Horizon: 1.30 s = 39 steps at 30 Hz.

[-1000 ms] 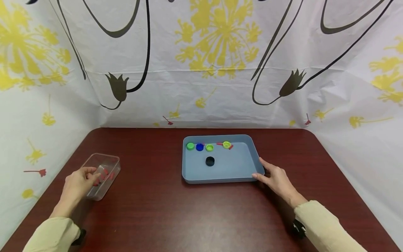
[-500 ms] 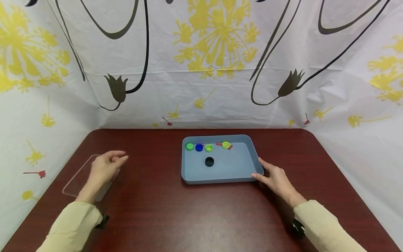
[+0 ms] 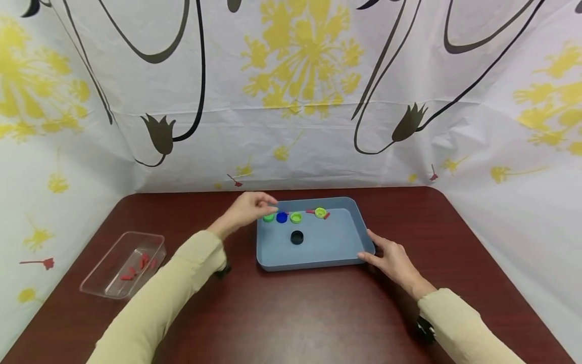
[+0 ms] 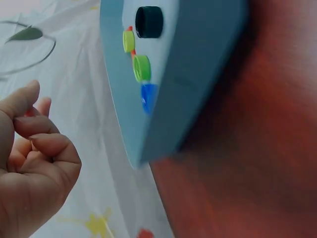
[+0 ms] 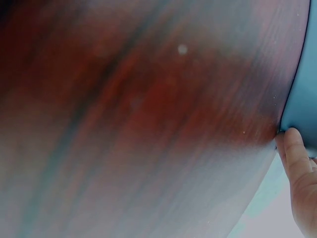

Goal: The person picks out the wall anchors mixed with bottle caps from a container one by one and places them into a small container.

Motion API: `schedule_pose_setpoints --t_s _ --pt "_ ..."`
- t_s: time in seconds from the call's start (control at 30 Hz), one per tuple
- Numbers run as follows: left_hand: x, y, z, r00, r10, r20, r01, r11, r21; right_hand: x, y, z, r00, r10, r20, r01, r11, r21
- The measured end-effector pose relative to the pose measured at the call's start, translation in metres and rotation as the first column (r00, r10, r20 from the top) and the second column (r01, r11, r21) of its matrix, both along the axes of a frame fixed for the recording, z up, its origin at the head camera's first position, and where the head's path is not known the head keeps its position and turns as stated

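My left hand (image 3: 249, 208) is over the back left corner of the blue-grey tray (image 3: 318, 258), above the green bottle cap (image 3: 269, 218). A bit of a small red stick (image 4: 30, 112) shows between its bent fingers in the left wrist view; most of it is hidden. My right hand (image 3: 394, 259) grips the tray's front right corner, thumb at the front side and fingers along the right side. Along the tray's back lie a blue cap (image 3: 282, 217), a lime cap (image 3: 296, 218) and a yellow-green cap (image 3: 320, 213). A black cap (image 3: 297, 237) lies nearer the middle.
On the left of the dark red table (image 3: 291, 318) stands a clear plastic box (image 3: 119, 290) with several red sticks (image 3: 132, 273) in it. Small red sticks (image 3: 326, 216) also lie by the caps at the tray's back. A patterned white sheet (image 3: 227, 146) surrounds the table.
My left hand has left the clear box and moved right to above the tray's back left corner. My right hand stays at the tray corner. The head view has shifted slightly.
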<state>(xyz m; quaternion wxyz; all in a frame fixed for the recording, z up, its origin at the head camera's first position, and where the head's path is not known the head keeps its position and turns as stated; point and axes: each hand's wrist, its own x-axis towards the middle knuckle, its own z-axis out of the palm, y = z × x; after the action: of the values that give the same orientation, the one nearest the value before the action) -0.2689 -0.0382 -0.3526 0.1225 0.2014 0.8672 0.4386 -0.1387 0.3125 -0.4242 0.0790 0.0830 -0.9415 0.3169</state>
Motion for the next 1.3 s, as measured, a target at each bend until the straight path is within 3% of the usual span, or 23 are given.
schedule_pose_setpoints --t_s 0.27,0.57,0.73,0.9,1.13,1.3 --pt "-0.031 0.061 0.002 0.981 -0.193 0.007 0.193 0.979 -0.058 0.001 0.000 -0.001 1.000 0.001 -0.001 -0.001 1.000 -0.017" --pt "-0.047 0.104 -0.021 0.948 -0.317 -0.033 0.309 0.940 -0.143 0.002 -0.001 -0.002 1.000 0.007 0.003 -0.007 0.999 -0.043" --pt "-0.052 0.119 -0.035 0.944 -0.329 -0.025 0.321 0.933 -0.165 0.002 -0.001 -0.003 1.000 0.007 0.001 -0.007 0.999 -0.046" --pt "-0.054 0.128 -0.044 0.934 -0.352 -0.061 0.334 0.921 -0.201 0.002 0.001 -0.004 1.000 -0.007 -0.007 0.007 0.999 -0.034" --pt "-0.052 0.132 -0.048 0.943 -0.326 -0.061 0.308 0.930 -0.199 0.001 0.001 -0.004 1.000 -0.007 0.004 0.007 1.000 -0.027" --pt "-0.051 0.136 -0.052 0.933 -0.346 -0.100 0.312 0.915 -0.256 0.001 0.000 -0.003 1.000 -0.013 0.005 0.013 1.000 -0.024"
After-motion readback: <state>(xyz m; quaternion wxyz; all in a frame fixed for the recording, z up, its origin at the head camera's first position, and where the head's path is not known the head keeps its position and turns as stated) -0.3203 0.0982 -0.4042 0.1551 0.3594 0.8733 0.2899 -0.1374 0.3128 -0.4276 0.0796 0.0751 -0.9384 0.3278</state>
